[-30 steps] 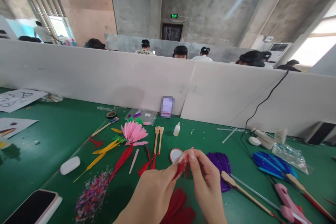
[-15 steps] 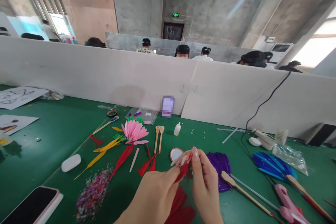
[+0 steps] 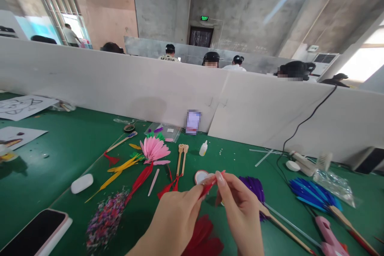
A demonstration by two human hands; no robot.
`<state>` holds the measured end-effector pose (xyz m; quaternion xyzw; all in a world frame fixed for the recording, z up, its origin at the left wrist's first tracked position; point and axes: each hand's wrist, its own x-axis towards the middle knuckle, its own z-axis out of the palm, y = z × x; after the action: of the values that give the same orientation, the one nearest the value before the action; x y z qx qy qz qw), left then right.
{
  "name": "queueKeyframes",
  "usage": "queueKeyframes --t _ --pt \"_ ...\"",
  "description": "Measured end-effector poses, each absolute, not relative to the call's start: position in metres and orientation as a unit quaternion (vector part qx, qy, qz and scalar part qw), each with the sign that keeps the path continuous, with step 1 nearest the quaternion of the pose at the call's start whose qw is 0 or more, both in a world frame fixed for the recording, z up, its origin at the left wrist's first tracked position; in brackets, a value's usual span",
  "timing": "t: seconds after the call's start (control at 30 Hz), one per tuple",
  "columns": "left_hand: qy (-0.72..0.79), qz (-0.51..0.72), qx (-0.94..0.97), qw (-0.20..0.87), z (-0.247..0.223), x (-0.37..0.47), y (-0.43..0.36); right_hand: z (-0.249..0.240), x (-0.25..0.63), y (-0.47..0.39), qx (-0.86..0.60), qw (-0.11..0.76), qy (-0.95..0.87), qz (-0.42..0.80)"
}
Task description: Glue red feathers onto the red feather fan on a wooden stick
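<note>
Above the green table, my left hand (image 3: 178, 218) pinches a red feather (image 3: 208, 188) by its lower part. My right hand (image 3: 242, 208) has its thumb and fingertips closed on the feather's other end. Below the hands lies a pile of red feathers (image 3: 205, 235), partly hidden by my left wrist. Just behind my fingers is a small round white dish with a red rim (image 3: 200, 176), partly covered. To the right, a purple feather fan (image 3: 253, 186) with a wooden handle (image 3: 288, 230) lies partly behind my right hand.
Left of my hands are pink feathers (image 3: 154, 150), a confetti-coloured bundle (image 3: 105, 222), a white case (image 3: 82, 184) and a phone (image 3: 37, 234). A glue bottle (image 3: 203, 148) stands behind. At right lie a blue feather fan (image 3: 315, 194) and a pink glue gun (image 3: 328, 234). A white partition (image 3: 165, 92) borders the table.
My right hand has shifted slightly right and down, its fingers still on the feather. The feather now lies flatter between both hands. The view has moved a little.
</note>
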<state>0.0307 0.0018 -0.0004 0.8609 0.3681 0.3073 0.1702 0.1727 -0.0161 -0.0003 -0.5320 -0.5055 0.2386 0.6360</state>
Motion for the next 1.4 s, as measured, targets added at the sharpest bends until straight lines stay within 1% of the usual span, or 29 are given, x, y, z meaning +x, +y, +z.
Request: queueKeyframes --t 0.13,0.27,0.57,0.8,0.93,1.03,1.13,1.2,1.4 --pt "0.359 0.315 0.871 0.117 -0.003 0.029 0.006 0.000 0.175 -0.015 -0.542 0.620 -0.511 0.247" --pt "0.356 0.308 0.875 0.111 -0.001 0.029 0.007 -0.004 0.175 -0.016 -0.552 0.618 -0.511 0.229" --pt "0.363 0.289 0.863 0.198 0.000 0.030 -0.001 -0.010 0.167 -0.016 -0.522 0.651 -0.497 0.239" --pt "0.371 0.281 0.836 0.289 0.002 0.029 -0.001 -0.012 0.169 -0.016 -0.527 0.643 -0.503 0.235" --pt "0.373 0.277 0.831 0.307 0.004 0.029 -0.002 -0.008 0.169 -0.016 -0.497 0.661 -0.505 0.247" --pt "0.383 0.276 0.830 0.296 0.003 0.029 -0.003 -0.004 0.171 -0.016 -0.491 0.675 -0.500 0.232" --pt "0.376 0.279 0.833 0.295 0.001 0.029 -0.003 -0.002 0.174 -0.017 -0.513 0.670 -0.499 0.199" --pt "0.369 0.279 0.841 0.281 0.000 0.029 -0.002 -0.001 0.175 -0.019 -0.523 0.665 -0.494 0.201" --pt "0.374 0.290 0.868 0.148 -0.005 0.034 0.000 -0.001 0.171 -0.018 -0.539 0.674 -0.459 0.213"
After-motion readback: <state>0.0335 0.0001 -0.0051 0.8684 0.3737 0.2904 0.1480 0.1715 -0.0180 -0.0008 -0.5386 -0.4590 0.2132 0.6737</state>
